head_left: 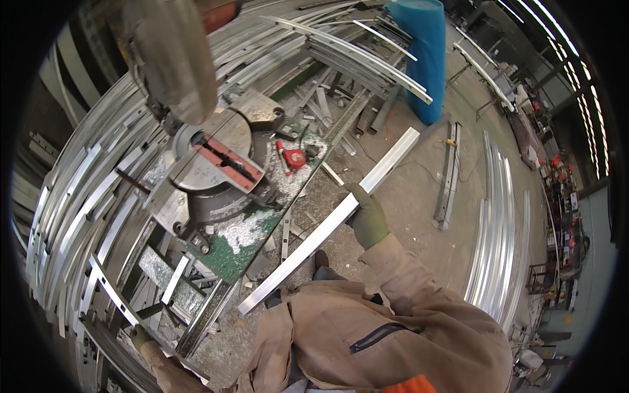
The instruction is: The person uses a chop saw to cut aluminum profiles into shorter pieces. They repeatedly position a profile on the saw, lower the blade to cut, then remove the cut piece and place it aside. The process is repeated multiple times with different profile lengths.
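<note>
Bright silver rectangular metal bar [321, 229]: one hand on it, both ends free

It slants in front of your body, to the right of the green-topped workbench [226, 265], with its lower end near your brown cloth jacket [327, 327]. Your green-gloved right hand [368, 219] is wrapped around it above the middle, so a twist of the wrist could let the longer lower part dip and knock your leg or the bench edge. A slick glove would make that worse. The upper end points toward the tall blue roll [422, 72] and could clip it if you turn carelessly.

Your gloved left hand [139, 337] is at a narrow silver strip with holes [113, 293]; I cannot tell how firmly its fingers close. Pulling there might drag neighbouring lengths along.

Silver shavings [246, 230] on the bench, beneath the grey saw head [170, 59], could keep a piece from seating flat, and the red tape measure [295, 157] might get swept off. Loose silver scraps [285, 239] near your dark shoe [321, 259] could trip you.
</note>
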A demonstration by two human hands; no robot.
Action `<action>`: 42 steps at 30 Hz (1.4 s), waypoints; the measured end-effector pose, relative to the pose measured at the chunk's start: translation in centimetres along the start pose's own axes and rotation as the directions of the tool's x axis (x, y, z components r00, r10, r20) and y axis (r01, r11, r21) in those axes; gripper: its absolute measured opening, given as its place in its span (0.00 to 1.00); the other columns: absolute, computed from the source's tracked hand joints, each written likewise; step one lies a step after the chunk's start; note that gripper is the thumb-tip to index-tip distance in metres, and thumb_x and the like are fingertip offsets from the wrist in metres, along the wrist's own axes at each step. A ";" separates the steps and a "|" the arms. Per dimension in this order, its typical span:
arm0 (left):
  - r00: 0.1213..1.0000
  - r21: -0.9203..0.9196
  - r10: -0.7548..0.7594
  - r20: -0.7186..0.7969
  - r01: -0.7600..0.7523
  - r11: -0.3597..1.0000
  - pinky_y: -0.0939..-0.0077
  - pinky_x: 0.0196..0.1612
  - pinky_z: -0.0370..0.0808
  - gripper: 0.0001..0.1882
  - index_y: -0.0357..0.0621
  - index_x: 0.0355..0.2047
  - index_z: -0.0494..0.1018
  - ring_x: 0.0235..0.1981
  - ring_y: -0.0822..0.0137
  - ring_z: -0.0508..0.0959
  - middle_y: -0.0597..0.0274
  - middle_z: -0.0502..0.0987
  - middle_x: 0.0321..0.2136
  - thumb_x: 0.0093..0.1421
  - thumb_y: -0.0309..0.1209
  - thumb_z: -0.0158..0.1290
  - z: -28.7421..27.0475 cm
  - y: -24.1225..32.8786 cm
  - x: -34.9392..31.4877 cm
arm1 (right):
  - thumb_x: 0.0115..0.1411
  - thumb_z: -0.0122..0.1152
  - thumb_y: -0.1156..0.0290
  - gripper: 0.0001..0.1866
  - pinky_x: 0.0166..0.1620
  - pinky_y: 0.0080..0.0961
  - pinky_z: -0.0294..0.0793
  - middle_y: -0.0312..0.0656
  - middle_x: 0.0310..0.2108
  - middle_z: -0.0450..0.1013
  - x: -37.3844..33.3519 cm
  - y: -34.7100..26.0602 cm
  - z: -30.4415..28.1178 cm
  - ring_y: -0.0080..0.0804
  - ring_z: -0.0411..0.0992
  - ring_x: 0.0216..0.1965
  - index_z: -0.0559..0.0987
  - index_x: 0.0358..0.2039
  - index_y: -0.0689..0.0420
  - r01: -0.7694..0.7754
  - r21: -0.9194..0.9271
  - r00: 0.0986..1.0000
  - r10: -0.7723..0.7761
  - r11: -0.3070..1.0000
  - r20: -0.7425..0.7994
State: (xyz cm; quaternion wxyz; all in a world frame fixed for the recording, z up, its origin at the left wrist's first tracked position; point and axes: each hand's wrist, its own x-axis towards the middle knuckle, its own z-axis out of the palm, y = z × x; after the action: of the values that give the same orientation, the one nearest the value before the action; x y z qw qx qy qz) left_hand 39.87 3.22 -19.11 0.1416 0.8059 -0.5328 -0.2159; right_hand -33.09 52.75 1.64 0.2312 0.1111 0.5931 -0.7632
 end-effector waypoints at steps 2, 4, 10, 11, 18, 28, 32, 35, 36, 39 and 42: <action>0.992 0.089 0.086 -0.097 -0.077 0.993 0.52 0.58 0.86 0.38 0.35 0.63 0.86 0.53 0.45 0.91 0.44 0.92 0.53 0.75 0.61 0.62 -1.2 1.5 -2.7 | 0.73 0.77 0.54 0.22 0.44 0.42 0.90 0.44 0.40 0.86 1.6 -0.9 -1.6 0.40 0.87 0.39 0.86 0.56 0.57 -0.016 0.026 1.000 0.016 1.000 -0.003; 0.945 0.141 0.217 -0.246 -0.186 0.972 0.55 0.61 0.85 0.36 0.37 0.67 0.84 0.57 0.48 0.90 0.43 0.91 0.57 0.78 0.58 0.61 -1.9 4.1 -7.0 | 0.73 0.78 0.53 0.21 0.44 0.40 0.90 0.43 0.40 0.86 3.4 -1.8 -3.1 0.39 0.87 0.39 0.86 0.55 0.56 -0.044 0.058 0.999 0.042 0.997 0.025; 0.784 -0.402 0.608 -0.128 -0.601 0.691 0.59 0.67 0.83 0.26 0.33 0.69 0.82 0.63 0.51 0.89 0.42 0.89 0.61 0.79 0.38 0.67 5.5 19.5 -35.1 | 0.71 0.82 0.51 0.25 0.45 0.39 0.89 0.38 0.43 0.84 10.8 -4.7 -7.9 0.33 0.84 0.40 0.84 0.56 0.54 -0.104 0.060 0.991 0.099 0.993 0.085; 0.698 -0.415 0.715 -0.043 -0.663 0.622 0.59 0.67 0.83 0.25 0.32 0.68 0.82 0.63 0.51 0.88 0.42 0.89 0.61 0.78 0.36 0.68 7.8 22.0 -41.6 | 0.71 0.83 0.51 0.25 0.45 0.39 0.89 0.38 0.43 0.84 12.3 -5.5 -8.9 0.32 0.84 0.40 0.84 0.57 0.54 -0.128 0.039 0.987 0.123 0.991 0.100; 0.270 -0.271 0.858 0.436 -0.870 0.412 0.42 0.61 0.85 0.44 0.44 0.75 0.75 0.57 0.35 0.88 0.40 0.88 0.57 0.61 0.43 0.78 19.2 36.4 -70.4 | 0.73 0.80 0.44 0.37 0.46 0.37 0.88 0.41 0.47 0.84 21.9 -14.3 -15.5 0.34 0.84 0.44 0.80 0.65 0.62 -0.227 -0.057 0.963 0.233 0.972 0.135; 0.466 -0.222 0.653 0.597 -0.686 0.693 0.47 0.43 0.89 0.34 0.47 0.63 0.82 0.38 0.47 0.93 0.49 0.92 0.41 0.59 0.44 0.78 28.8 43.8 -76.6 | 0.76 0.72 0.33 0.42 0.58 0.39 0.87 0.46 0.56 0.87 33.4 -18.8 -23.7 0.41 0.86 0.52 0.83 0.71 0.59 0.085 -0.469 0.977 0.019 0.879 0.212; 0.523 -0.245 0.570 0.633 -0.563 0.789 0.57 0.42 0.88 0.29 0.43 0.56 0.84 0.34 0.58 0.92 0.53 0.91 0.36 0.59 0.40 0.79 31.1 47.2 -79.7 | 0.76 0.70 0.33 0.41 0.66 0.44 0.82 0.57 0.61 0.87 43.3 -24.6 -31.9 0.53 0.86 0.61 0.86 0.68 0.61 0.342 -0.734 0.932 -0.313 0.587 0.183; 0.575 -0.264 0.543 0.612 -0.499 0.826 0.61 0.42 0.87 0.27 0.38 0.56 0.83 0.35 0.63 0.91 0.55 0.91 0.37 0.61 0.38 0.78 33.2 51.2 -83.1 | 0.76 0.69 0.37 0.38 0.67 0.48 0.83 0.59 0.60 0.88 54.5 -31.2 -37.5 0.58 0.85 0.62 0.86 0.67 0.60 0.305 -0.779 0.915 -0.395 0.548 0.081; 0.613 -0.264 0.514 0.600 -0.454 0.851 0.63 0.41 0.87 0.27 0.36 0.56 0.83 0.35 0.65 0.90 0.56 0.91 0.38 0.62 0.38 0.78 34.1 52.7 -84.8 | 0.75 0.70 0.40 0.35 0.66 0.50 0.83 0.59 0.60 0.88 59.0 -33.7 -38.8 0.61 0.85 0.62 0.87 0.66 0.59 0.348 -0.850 0.854 -0.508 0.395 0.113; 0.700 -0.359 0.362 0.616 -0.159 0.920 0.66 0.43 0.86 0.26 0.33 0.57 0.82 0.39 0.68 0.89 0.58 0.90 0.41 0.66 0.36 0.76 36.4 57.3 -91.3 | 0.71 0.73 0.47 0.31 0.67 0.54 0.82 0.56 0.63 0.85 71.3 -39.5 -41.6 0.63 0.82 0.63 0.88 0.66 0.54 0.481 -0.874 0.694 -0.638 0.068 0.332; 0.770 -0.458 0.269 0.578 0.034 0.888 0.70 0.40 0.84 0.25 0.33 0.58 0.82 0.37 0.71 0.87 0.61 0.89 0.40 0.67 0.34 0.74 37.8 61.8 -98.1 | 0.68 0.76 0.49 0.31 0.67 0.54 0.81 0.52 0.66 0.82 81.1 -43.1 -41.5 0.60 0.80 0.65 0.87 0.66 0.51 0.408 -0.910 0.721 -0.585 -0.077 0.372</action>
State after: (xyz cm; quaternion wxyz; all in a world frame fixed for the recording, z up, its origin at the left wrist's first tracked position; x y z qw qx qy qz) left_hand -61.57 69.27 -4.16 0.1492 0.5972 -0.5363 -0.5775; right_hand -128.79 82.68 -8.81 -0.0946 -0.2363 0.9426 -0.2162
